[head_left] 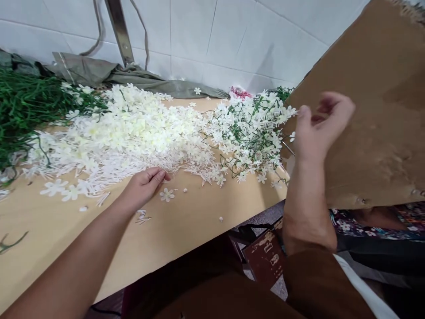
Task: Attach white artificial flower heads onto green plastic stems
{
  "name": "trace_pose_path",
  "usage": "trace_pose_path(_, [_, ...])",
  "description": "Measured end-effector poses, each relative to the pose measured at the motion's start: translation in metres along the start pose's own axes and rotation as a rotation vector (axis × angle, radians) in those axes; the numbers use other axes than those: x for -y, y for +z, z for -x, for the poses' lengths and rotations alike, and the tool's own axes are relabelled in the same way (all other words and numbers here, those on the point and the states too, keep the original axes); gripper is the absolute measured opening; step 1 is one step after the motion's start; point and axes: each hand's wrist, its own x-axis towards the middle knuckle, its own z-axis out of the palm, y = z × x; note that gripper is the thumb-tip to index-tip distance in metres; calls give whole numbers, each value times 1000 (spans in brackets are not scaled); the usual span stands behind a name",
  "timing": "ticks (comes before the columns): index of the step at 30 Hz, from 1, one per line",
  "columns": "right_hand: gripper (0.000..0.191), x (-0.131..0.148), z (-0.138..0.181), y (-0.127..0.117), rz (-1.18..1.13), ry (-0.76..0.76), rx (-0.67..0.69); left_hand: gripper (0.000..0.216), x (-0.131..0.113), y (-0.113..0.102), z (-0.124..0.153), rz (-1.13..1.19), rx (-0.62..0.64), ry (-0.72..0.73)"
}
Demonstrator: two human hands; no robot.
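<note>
My left hand [146, 186] is closed in a pinch at the front edge of a heap of thin white stems [122, 164]; whatever lies between thumb and forefinger is hidden. A loose white artificial flower [166, 195] lies just to its right. My right hand [323, 126] is raised at the table's right end, thumb apart from its curled fingers, and I see nothing in it. Beside that hand rests a pile of white flowers on green stems [249, 133]. White flower heads [142, 115] are heaped along the middle.
Green plastic stems [29, 106] are piled at the left. Grey-green cloth [89, 71] lies along the tiled wall [199, 35]. A large cardboard sheet [372, 115] stands at the right. Small white bits and a green sprig [13, 243] lie on the tan table [186, 230].
</note>
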Motion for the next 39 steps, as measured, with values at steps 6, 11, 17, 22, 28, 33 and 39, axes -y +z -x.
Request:
trace_pose_path(6, [22,89,109,22,-13,-127,1023,43,0,1,-1,-76,-31,-61])
trace_pose_path(11, [33,107,145,47,166,-250,1269,43,0,2,-1,-137,-27,-55])
trace_pose_path(17, [23,97,137,72,110,-202,1298,42,-1,2,-1,-209,1,-12])
trace_pose_path(22, [13,94,119,75,-164,-44,983,42,-1,2,-1,-218,-3,10])
trace_pose_path(28, [15,74,116,87,-516,340,813,38,0,4,1,-203,-43,38])
trace_pose_path(33, [38,57,116,88,-599,508,737,37,0,4,2,-218,-44,54])
trace_pose_path(39, [39,49,107,90,-651,468,729,36,-1,5,1,-221,-58,54])
